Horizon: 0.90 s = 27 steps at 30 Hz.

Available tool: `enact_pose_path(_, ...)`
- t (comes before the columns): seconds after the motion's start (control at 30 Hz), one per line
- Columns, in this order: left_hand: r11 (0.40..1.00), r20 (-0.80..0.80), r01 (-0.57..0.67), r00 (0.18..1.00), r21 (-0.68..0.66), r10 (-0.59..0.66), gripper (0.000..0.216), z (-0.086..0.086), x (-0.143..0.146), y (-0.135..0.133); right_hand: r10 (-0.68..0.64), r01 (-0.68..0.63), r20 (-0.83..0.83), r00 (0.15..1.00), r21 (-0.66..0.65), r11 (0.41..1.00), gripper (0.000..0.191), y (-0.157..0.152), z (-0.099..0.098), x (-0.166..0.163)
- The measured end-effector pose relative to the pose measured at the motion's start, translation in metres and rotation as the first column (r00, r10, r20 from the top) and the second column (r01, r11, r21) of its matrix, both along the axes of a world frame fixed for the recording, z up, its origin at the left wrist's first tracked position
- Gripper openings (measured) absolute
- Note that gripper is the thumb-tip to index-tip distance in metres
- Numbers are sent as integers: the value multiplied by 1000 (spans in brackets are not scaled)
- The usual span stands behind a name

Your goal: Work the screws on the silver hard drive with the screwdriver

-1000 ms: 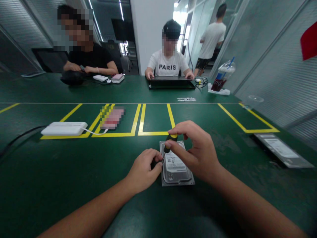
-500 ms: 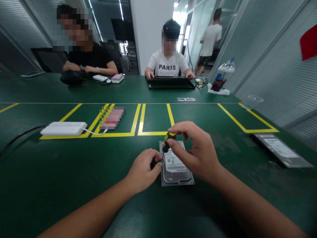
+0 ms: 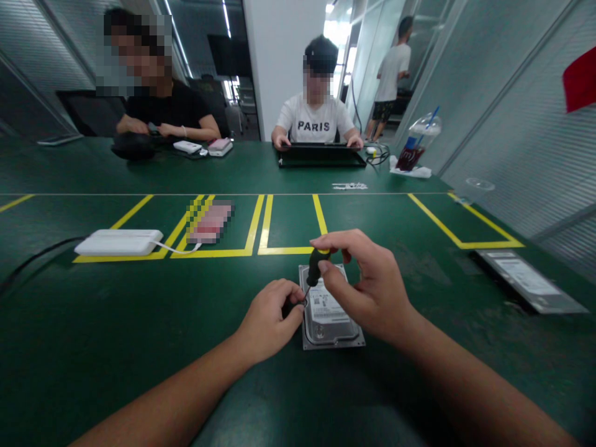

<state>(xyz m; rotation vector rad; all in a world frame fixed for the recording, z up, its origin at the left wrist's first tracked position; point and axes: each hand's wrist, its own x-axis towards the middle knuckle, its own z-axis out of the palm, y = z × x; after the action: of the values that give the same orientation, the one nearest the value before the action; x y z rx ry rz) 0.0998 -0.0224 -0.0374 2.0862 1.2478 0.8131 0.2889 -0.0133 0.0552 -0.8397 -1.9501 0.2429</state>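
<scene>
A silver hard drive (image 3: 329,332) with a white label lies flat on the green table in front of me. My right hand (image 3: 372,288) pinches a small black and yellow screwdriver (image 3: 314,273) by its handle, between thumb and fingers. Its thin shaft slants down to the drive's left edge. There, the thumb and fingertips of my left hand (image 3: 272,320) are drawn together beside the screwdriver tip, against the drive's side. What those fingertips pinch, and any screw under the tip, cannot be made out.
Another hard drive (image 3: 531,280) lies to the right. On the left, a white power bank (image 3: 118,242) is cabled to a pink phone (image 3: 212,222). Yellow tape (image 3: 288,251) marks the table (image 3: 186,391). Across it, two people sit near a black tray-like frame (image 3: 321,164) and a drink cup (image 3: 414,149).
The screwdriver has turned about its shaft: the handle now shows its black side where yellow showed. My right fingers have shifted slightly on it. My left hand and the drive stay put.
</scene>
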Motion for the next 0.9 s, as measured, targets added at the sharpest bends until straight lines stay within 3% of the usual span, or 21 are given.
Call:
enact_pose_path(0.23, 1000, -3, 6, 1000, -4, -6, 3, -1, -1, 1, 8, -8, 6, 1000, 18, 1000, 13, 2, 0, -1)
enact_pose_path(0.4, 1000, 17, 11, 1000, 6, -11, 6, -2, -1, 0, 17, -17, -5, 1000, -12, 1000, 27, -1, 1, 0)
enact_pose_path(0.53, 999, 11, 29, 1000, 18, -29, 5, -1, -1, 0, 61, -61, -22, 998, -4, 998, 21, 0, 0, 0)
enact_pose_path(0.9, 1000, 1, 23, 1000, 12, -23, 7, 1, -1, 2, 0, 0, -3, 1000, 6, 1000, 21, -1, 0, 1)
